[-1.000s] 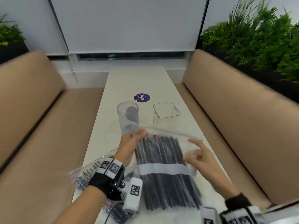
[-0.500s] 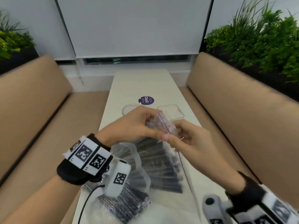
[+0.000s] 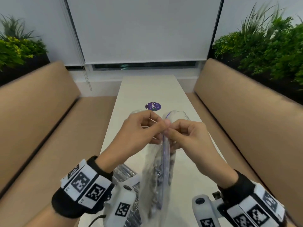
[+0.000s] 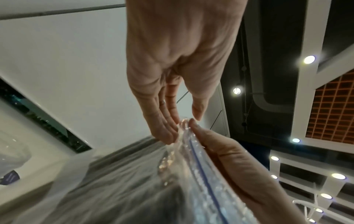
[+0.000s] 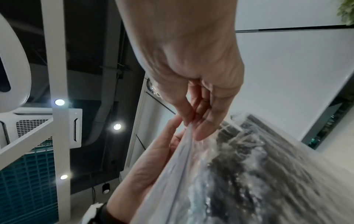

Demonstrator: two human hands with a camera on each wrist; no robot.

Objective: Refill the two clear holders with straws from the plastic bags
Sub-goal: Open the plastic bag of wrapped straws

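Pinching the zip seal of the straw bag (image 3: 161, 163) between our left hand (image 3: 139, 131) and right hand (image 3: 188, 136), we hold it above the worktop (image 3: 147, 89). Beyond our grip, both clear holders (image 3: 182, 114) look unfilled; opening and loading remain.

The right hand (image 5: 191, 63) reaches down from the top, its fingers (image 5: 206, 127) pinching the upper corner of a clear plastic zip bag (image 5: 191, 181). Just left of those fingers, the left hand (image 5: 149, 163) grips the same sealed edge from below. Blurred dark straws (image 5: 249, 166) fill the bag below and right of the fingers.
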